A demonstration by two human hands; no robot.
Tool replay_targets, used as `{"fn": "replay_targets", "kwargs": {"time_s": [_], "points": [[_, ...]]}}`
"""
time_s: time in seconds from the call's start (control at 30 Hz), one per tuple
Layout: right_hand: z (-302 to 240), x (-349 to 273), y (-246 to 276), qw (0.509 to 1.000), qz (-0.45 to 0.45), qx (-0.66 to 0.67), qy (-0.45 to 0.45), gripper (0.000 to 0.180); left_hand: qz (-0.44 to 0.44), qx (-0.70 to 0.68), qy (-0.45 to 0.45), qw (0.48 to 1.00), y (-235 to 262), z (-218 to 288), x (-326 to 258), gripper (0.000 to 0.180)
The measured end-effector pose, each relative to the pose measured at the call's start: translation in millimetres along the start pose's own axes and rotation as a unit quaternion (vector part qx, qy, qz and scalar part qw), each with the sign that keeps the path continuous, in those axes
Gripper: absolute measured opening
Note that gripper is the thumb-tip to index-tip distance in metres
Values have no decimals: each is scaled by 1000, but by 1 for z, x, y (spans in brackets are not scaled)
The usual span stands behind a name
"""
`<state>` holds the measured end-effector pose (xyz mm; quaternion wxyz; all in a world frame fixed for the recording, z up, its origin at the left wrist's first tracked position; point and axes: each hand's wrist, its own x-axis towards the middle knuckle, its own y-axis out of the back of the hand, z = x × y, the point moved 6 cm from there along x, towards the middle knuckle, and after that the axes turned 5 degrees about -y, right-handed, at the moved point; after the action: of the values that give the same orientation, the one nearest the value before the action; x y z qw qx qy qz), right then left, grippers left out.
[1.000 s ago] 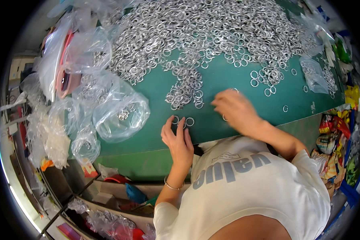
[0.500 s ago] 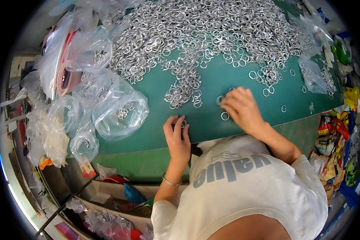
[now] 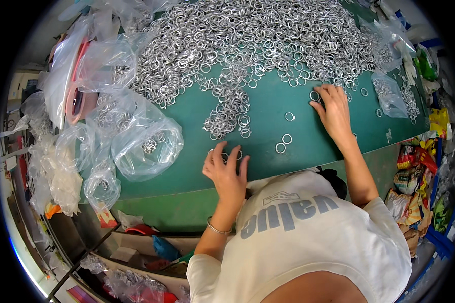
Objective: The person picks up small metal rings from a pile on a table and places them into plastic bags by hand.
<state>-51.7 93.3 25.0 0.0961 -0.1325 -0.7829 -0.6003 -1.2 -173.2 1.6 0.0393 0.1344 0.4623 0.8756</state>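
Observation:
A large heap of silver metal rings (image 3: 247,40) covers the far half of a green table top (image 3: 187,116). A tongue of rings (image 3: 227,118) runs from the heap toward me. My left hand (image 3: 227,171) lies near the front edge, fingers spread, its tips touching a few rings (image 3: 225,154) on the green surface. My right hand (image 3: 333,111) is stretched out flat to the right, fingertips on rings (image 3: 316,96) at the heap's edge. Three single rings (image 3: 284,139) lie between my hands.
Clear plastic bags (image 3: 146,141), some holding rings, are bunched at the table's left side. Another small bag of rings (image 3: 389,96) lies at the right. Colourful packets (image 3: 414,161) hang off the right edge. Shelves with clutter (image 3: 151,247) sit below the front edge.
My right hand has moved from the table's middle out to the right and farther away, to the heap's edge. My left hand has stayed near the front edge, spreading its fingers.

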Motion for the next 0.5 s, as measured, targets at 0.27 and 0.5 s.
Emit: {"fn": "replay_targets", "kwargs": {"time_s": [0.27, 0.5], "points": [[-20, -26, 7, 994, -89, 63, 26, 26, 95, 44, 9, 994, 19, -14, -1, 28], [-42, -55, 0, 919, -202, 332, -71, 23, -79, -152, -98, 980, -27, 48, 10, 46]]}}
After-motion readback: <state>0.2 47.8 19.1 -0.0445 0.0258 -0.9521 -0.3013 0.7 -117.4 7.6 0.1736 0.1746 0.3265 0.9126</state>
